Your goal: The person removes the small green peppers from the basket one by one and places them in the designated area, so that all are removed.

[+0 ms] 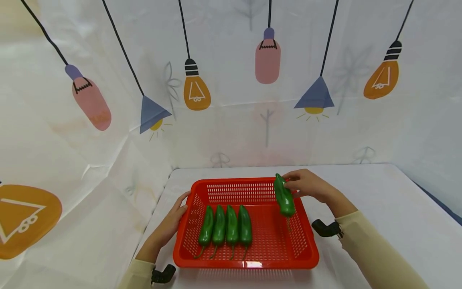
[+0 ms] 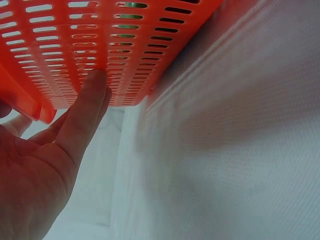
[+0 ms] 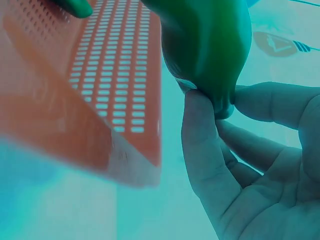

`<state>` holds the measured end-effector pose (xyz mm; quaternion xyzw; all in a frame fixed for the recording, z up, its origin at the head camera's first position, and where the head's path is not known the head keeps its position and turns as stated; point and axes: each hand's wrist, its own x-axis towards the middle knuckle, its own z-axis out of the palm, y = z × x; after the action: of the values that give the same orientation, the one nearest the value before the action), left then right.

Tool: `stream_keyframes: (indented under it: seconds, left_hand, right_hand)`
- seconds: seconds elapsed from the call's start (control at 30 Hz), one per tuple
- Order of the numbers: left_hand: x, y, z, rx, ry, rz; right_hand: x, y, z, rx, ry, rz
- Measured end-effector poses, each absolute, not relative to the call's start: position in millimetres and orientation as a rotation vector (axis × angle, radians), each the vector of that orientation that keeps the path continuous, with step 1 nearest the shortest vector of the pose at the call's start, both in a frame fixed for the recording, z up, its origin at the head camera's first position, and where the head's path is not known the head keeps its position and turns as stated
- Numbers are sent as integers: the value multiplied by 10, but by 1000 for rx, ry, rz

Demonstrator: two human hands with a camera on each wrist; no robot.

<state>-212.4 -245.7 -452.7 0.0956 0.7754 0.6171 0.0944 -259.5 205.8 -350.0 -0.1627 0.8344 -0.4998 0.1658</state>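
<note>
In the head view a red plastic basket (image 1: 281,264) with slotted walls stands on the white table. Four long green peppers (image 1: 232,226) lie side by side in its left half, stems towards the near side. My right hand (image 1: 306,185) pinches another green pepper (image 1: 283,196) over the basket's far right corner. From the right wrist view, thumb and fingers (image 3: 200,145) close around this pepper's narrow end. At the basket's left wall is my left hand (image 1: 169,224). Its extended fingers (image 2: 85,110) touch the slotted outer side in the left wrist view.
White sheets with printed lamps and bulbs hang behind and to the left of the table (image 1: 364,192). Each wrist wears a black camera mount (image 1: 326,228) below a beige sleeve (image 1: 375,253). White tabletop extends right of the basket.
</note>
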Motion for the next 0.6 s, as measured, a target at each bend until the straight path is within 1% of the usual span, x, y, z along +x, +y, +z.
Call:
stream_keyframes:
  seconds: [0.6]
  left_hand:
    - [-2138, -2469, -4579, 279, 2312, 1822]
  right_hand:
    - [-2561, 2313, -3467, -421, 2390, -1403]
